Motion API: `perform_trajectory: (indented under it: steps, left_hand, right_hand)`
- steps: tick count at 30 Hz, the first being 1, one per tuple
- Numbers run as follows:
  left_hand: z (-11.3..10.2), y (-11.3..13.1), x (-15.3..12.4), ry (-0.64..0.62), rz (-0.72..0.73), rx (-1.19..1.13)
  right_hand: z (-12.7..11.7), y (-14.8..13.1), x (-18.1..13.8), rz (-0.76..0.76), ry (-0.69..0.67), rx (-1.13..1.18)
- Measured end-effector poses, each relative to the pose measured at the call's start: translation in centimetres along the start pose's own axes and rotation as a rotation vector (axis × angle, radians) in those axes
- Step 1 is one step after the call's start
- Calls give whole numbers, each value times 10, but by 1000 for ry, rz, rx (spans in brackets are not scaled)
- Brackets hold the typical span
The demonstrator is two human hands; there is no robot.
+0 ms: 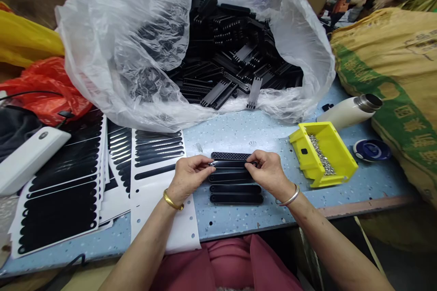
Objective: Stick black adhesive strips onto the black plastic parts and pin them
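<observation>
My left hand (190, 175) and my right hand (269, 170) each pinch one end of a long black strip (229, 164) held just above the blue table (239, 132). A black mesh bar (231, 156) lies right behind the strip. Three black oval bars (235, 188) lie in a row below it, toward me. To the left, white backing sheets (157, 154) carry rows of black oval stickers. A gold bangle is on my left wrist, a silver one on my right.
A big clear plastic bag (136, 54) full of black plastic parts (232, 54) fills the back. A yellow bin (322, 152) of small metal pieces, a white bottle (348, 111) and a blue lid (372, 150) sit right. A yellow sack (392, 63) lies far right; a white device (29, 159) left.
</observation>
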State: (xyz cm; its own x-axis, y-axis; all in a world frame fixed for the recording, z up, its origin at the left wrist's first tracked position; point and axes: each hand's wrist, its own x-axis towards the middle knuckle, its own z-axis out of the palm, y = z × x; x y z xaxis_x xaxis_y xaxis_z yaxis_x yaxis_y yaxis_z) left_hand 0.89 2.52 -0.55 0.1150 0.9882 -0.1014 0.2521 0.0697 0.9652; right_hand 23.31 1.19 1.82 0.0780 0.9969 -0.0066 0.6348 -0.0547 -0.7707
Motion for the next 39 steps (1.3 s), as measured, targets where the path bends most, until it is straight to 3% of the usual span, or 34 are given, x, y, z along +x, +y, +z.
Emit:
perform_trajectory:
  steps: [22, 39]
  left_hand:
    - [0, -4, 1, -6, 5, -5]
    - [-4, 3, -1, -66, -40, -110]
  right_hand:
    - [-4, -5, 5, -51, -122, -318]
    - [-3, -7, 3, -56, -105, -329]
